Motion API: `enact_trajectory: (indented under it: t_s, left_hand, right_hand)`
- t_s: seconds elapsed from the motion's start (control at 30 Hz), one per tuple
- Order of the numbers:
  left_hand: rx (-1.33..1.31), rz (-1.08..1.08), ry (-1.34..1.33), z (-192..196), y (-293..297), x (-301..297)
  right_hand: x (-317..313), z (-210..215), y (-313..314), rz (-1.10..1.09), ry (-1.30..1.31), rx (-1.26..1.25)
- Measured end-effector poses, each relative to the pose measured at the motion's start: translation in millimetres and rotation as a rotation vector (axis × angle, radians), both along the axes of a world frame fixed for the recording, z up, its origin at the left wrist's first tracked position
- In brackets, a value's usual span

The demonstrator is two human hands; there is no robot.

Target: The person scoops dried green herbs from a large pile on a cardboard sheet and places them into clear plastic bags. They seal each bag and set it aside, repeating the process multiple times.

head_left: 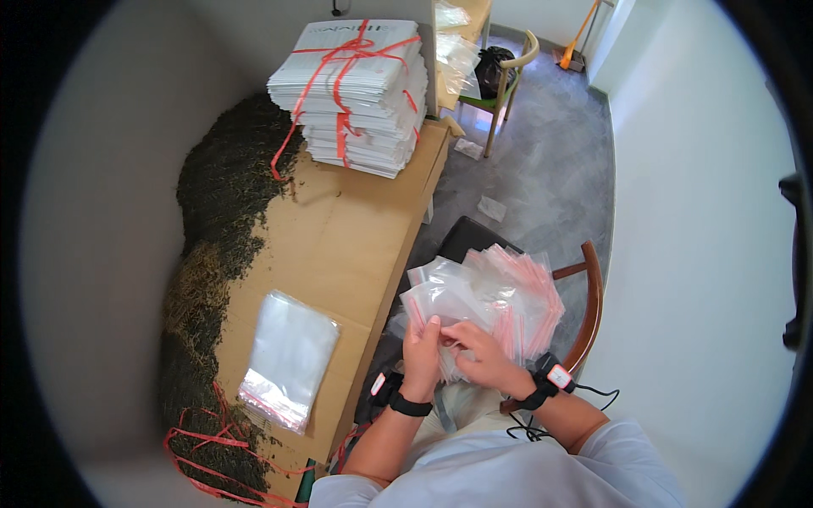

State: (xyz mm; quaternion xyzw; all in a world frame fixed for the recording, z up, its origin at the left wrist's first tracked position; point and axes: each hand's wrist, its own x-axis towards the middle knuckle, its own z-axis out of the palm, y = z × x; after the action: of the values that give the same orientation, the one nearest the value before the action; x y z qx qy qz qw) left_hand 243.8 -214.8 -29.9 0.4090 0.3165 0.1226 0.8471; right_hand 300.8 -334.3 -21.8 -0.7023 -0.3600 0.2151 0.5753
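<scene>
In front of my body, my left hand [421, 356] is closed, with its thumb and fingers on a clear plastic zip bag [445, 303]. My right hand [481, 356] pinches at the lower edge of the same bag, with its fingertips close to my left thumb. Just beyond and to the right, a loose fanned heap of clear zip bags [529, 296] with pinkish-red strips spreads over a dark chair seat [476, 240]. To the left, a neat stack of clear zip bags [292, 356] lies flat on a brown cardboard surface [339, 220].
Dark, dry leaf-like material [224, 178] heaps along the surface's left side. A tied bundle of white sheets [356, 97] stands at its far end. Loose red string [212, 440] lies near left. A curved wooden chair arm [590, 305] rises at right, beside a white wall [694, 212].
</scene>
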Motion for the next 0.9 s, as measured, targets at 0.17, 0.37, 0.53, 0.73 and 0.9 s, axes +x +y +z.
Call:
enact_trajectory:
  t_s: [0.17, 0.37, 0.53, 0.73, 0.9]
  left_hand:
    - [1.040, -0.294, 0.034, 32.9, 37.7, 1.4]
    - [1.108, -0.490, -0.107, 92.4, 74.2, 13.4]
    - [0.428, -0.388, 0.006, 128.3, 89.7, 3.1]
    - [0.410, -0.176, -0.099, 138.0, 90.1, -2.3]
    - [0.677, -0.171, -0.062, 142.1, 105.5, -6.9]
  right_hand:
    - [43.3, 32.7, 1.1, -0.355, -0.327, -0.010]
    - [75.0, 77.1, 18.5, -0.253, -0.281, 0.133]
    - [101.0, 83.6, -1.5, -0.272, -0.069, 0.223]
    - [114.0, 56.0, -39.7, -0.139, 0.697, 0.578]
    - [115.6, 39.4, -50.9, -0.503, 0.341, -0.167]
